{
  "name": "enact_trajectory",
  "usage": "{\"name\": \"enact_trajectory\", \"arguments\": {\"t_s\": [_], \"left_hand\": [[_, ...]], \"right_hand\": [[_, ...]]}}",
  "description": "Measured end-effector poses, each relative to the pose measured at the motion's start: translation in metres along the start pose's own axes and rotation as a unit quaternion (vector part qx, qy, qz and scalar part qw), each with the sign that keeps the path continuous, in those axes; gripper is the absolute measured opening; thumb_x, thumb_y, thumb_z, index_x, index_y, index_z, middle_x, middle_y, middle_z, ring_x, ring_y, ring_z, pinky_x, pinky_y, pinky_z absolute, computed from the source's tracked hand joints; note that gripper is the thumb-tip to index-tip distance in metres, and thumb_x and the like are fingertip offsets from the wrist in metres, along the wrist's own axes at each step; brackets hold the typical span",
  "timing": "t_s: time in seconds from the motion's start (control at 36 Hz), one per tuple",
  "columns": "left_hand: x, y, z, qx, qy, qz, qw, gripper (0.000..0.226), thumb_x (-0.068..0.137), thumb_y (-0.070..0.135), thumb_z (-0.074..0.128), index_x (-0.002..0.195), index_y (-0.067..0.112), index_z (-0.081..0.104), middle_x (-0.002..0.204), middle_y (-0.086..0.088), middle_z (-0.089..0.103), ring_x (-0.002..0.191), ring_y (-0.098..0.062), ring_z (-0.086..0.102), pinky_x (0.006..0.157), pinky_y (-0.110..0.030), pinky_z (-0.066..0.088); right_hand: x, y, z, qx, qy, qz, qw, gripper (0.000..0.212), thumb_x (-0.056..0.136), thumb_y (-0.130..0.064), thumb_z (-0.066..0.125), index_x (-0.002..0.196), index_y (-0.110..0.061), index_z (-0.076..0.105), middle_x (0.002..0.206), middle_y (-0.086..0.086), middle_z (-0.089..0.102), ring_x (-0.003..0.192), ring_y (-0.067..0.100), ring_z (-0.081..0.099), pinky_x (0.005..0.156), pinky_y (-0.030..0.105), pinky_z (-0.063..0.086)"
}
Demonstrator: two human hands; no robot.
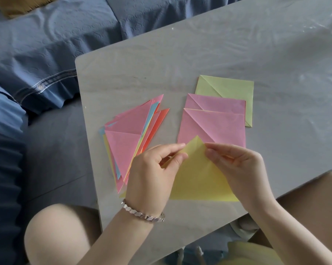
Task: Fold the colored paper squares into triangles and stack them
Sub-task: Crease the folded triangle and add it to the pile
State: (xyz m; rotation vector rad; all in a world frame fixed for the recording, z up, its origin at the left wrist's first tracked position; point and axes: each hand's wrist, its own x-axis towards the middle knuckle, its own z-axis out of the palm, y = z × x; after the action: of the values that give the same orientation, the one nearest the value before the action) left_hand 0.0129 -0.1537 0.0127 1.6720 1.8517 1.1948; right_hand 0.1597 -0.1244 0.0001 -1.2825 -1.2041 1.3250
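A yellow paper (197, 178), folded into a triangle, is held low over the grey table (199, 54). Its top corner is pinched on one side by the left hand (153, 169) and on the other by the right hand (235, 165), both wrists angled inward. A stack of folded triangles (127, 134) is seen just left, and creased pink squares (213, 127) just behind.
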Motion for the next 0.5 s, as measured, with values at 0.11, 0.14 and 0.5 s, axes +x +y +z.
{"name": "enact_trajectory", "arguments": {"t_s": [0.11,0.14,0.5], "left_hand": [[0.0,0.0002,-0.0003,-0.011,0.0,-0.009,1.0,0.017,0.075,0.011,0.074,0.091,0.015,0.075,0.075,0.026,0.061,0.074,0.001,0.062,0.066,-0.002,0.043],[-0.0002,0.0008,-0.0004,-0.014,-0.001,-0.009,1.0,0.017,0.075,0.013,0.073,0.091,0.015,0.074,0.076,0.026,0.061,0.074,0.0,0.062,0.066,-0.002,0.044],[-0.0012,0.0026,-0.001,-0.04,-0.021,-0.036,0.998,0.024,0.076,0.011,0.072,0.088,0.031,0.067,0.07,0.023,0.063,0.075,-0.005,0.063,0.067,-0.007,0.046]], "right_hand": [[-0.0007,0.0,-0.0002,-0.007,-0.001,-0.006,1.0,0.018,0.077,-0.005,0.069,0.074,-0.024,0.071,0.062,-0.02,0.068,0.057,-0.009,0.058,0.06,0.005,0.043],[-0.0007,-0.0001,-0.0001,-0.005,-0.001,-0.008,1.0,0.019,0.076,-0.005,0.069,0.075,-0.024,0.071,0.063,-0.02,0.068,0.058,-0.009,0.059,0.06,0.005,0.043],[-0.0006,0.0003,-0.0015,-0.015,-0.002,-0.031,0.999,0.023,0.075,-0.005,0.069,0.073,-0.027,0.07,0.065,-0.021,0.068,0.061,-0.008,0.061,0.062,0.006,0.045]]}}
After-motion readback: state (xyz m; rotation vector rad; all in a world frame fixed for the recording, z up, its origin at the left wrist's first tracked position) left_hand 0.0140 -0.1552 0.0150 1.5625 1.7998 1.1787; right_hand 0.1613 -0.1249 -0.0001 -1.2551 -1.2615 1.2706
